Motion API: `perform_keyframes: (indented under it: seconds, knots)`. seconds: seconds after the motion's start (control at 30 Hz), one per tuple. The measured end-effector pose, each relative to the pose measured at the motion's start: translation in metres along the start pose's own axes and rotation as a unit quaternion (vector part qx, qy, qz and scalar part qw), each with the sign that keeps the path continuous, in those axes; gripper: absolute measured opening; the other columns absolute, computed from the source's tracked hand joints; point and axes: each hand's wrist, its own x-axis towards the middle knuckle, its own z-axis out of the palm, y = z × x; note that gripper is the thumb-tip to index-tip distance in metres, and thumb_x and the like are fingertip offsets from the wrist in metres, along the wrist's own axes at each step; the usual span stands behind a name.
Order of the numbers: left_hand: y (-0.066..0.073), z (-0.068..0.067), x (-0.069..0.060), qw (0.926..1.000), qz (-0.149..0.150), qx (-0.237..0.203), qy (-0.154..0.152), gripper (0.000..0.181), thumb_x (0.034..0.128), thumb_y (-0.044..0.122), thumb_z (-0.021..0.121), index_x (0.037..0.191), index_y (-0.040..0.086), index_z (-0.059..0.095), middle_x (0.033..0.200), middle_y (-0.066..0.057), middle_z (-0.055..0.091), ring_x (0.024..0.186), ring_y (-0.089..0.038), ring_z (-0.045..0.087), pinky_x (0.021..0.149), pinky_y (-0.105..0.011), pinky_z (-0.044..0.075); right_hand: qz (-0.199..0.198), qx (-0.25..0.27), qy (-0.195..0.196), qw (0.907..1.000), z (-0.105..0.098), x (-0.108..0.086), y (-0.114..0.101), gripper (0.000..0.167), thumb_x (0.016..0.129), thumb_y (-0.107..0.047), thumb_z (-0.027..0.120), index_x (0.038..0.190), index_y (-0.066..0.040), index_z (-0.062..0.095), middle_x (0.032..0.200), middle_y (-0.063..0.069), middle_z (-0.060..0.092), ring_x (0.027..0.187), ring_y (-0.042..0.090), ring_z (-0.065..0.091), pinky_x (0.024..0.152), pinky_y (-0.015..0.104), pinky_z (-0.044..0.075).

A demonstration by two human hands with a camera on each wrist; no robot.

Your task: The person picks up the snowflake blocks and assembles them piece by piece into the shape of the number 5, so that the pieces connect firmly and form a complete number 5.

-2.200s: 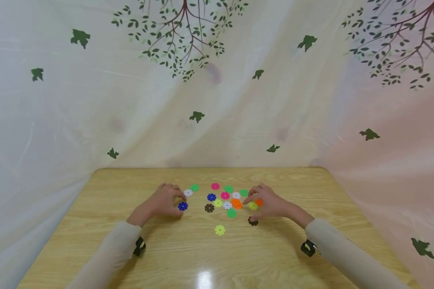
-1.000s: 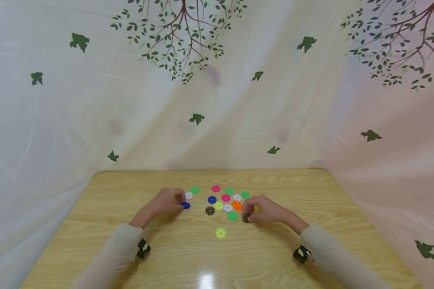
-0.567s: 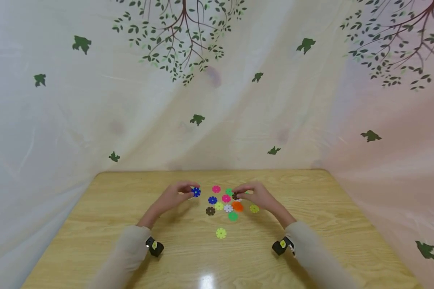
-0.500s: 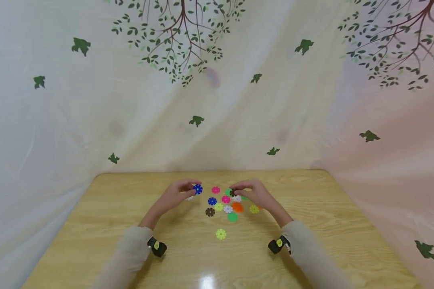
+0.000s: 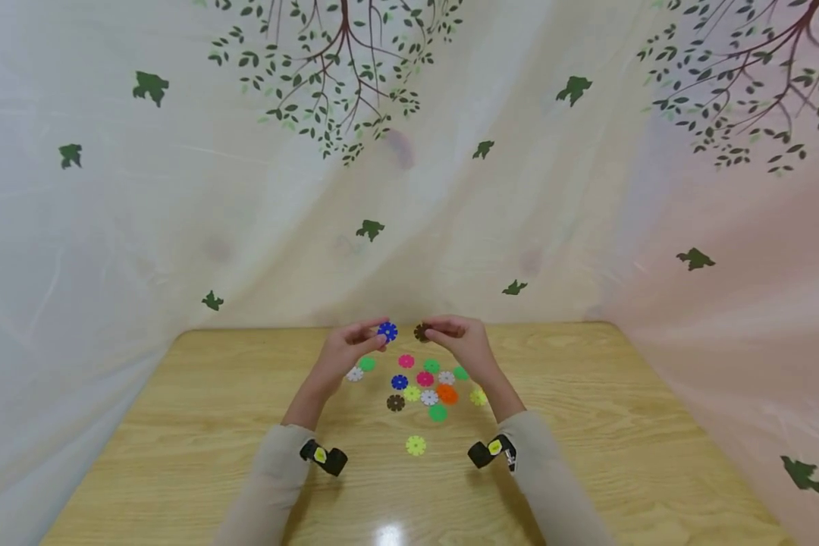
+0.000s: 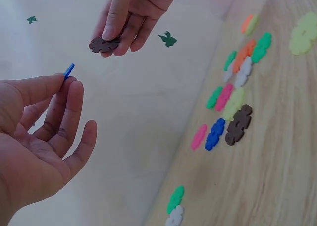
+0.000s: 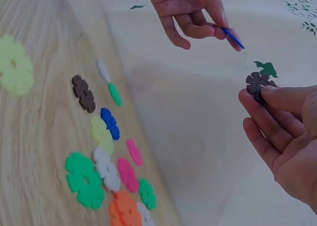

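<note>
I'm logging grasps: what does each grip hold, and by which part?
Left grip: a blue notched disc, pinched near its rim. Right grip: a brown notched disc, pinched near its rim.

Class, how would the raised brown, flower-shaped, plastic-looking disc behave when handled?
The brown disc is probably stiff: it looks flat though pinched at one edge. Being thin, it's likely light. Its flat faces suggest sliding, not rolling.
</note>
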Motion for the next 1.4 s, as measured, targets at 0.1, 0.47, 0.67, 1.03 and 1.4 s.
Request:
perform_keyframes:
  seconds: [0.1, 0.47, 0.67, 1.03, 1.4]
  knots:
    - [0.000, 0.000, 0.001, 0.9999, 0.004, 0.014, -0.009, 0.038, 0.1001, 0.016, 0.066, 0.137, 0.006, 0.064, 0.102, -0.015, 0.074, 0.097, -0.026, 0.071, 0.092, -0.027, 0.059, 0.007, 0.017, 0.010, 0.9998, 0.003, 0.001, -0.002, 0.024, 0.093, -0.007, 0.073, 0.114, 0.005, 0.074, 0.105, 0.017, 0.077, 0.087, 0.010, 0.075, 0.087, 0.026, 0.061]
    - [-0.001, 0.004, 0.000, 0.9965, 0.040, 0.059, -0.042, 0.036, 0.1018, 0.014, 0.063, 0.137, 0.006, 0.064, 0.094, -0.007, 0.072, 0.098, -0.040, 0.068, 0.074, -0.023, 0.055, 0.003, 0.033, -0.008, 0.9994, 0.011, -0.003, -0.004, 0.023, 0.093, -0.006, 0.073, 0.113, 0.007, 0.072, 0.102, 0.016, 0.077, 0.087, 0.011, 0.076, 0.088, 0.028, 0.061]
    - [-0.006, 0.007, -0.002, 0.9966, 0.035, 0.061, -0.043, 0.037, 0.1027, 0.013, 0.061, 0.139, 0.005, 0.062, 0.097, -0.015, 0.071, 0.093, -0.028, 0.069, 0.077, -0.028, 0.054, -0.003, 0.019, -0.015, 0.9997, 0.014, -0.005, -0.004, 0.021, 0.094, -0.006, 0.072, 0.111, 0.006, 0.072, 0.108, 0.027, 0.073, 0.089, 0.011, 0.075, 0.088, 0.027, 0.061]
    - [-0.008, 0.014, -0.002, 0.9983, 0.027, 0.032, -0.041, 0.036, 0.1023, 0.012, 0.061, 0.136, 0.000, 0.063, 0.106, -0.034, 0.065, 0.088, -0.014, 0.067, 0.085, -0.024, 0.053, -0.035, 0.010, -0.009, 0.9993, 0.019, -0.006, -0.001, 0.018, 0.094, -0.003, 0.071, 0.108, 0.008, 0.073, 0.106, 0.028, 0.074, 0.092, 0.014, 0.076, 0.087, 0.026, 0.061]
    - [-0.007, 0.016, -0.002, 0.9969, -0.036, -0.059, -0.038, 0.034, 0.1007, 0.006, 0.063, 0.132, -0.008, 0.060, 0.094, -0.003, 0.066, 0.087, -0.017, 0.074, 0.088, -0.037, 0.062, -0.031, 0.007, -0.029, 0.9991, 0.020, -0.008, -0.003, 0.015, 0.090, 0.001, 0.074, 0.103, 0.009, 0.074, 0.104, 0.029, 0.073, 0.088, 0.016, 0.076, 0.083, 0.029, 0.062]
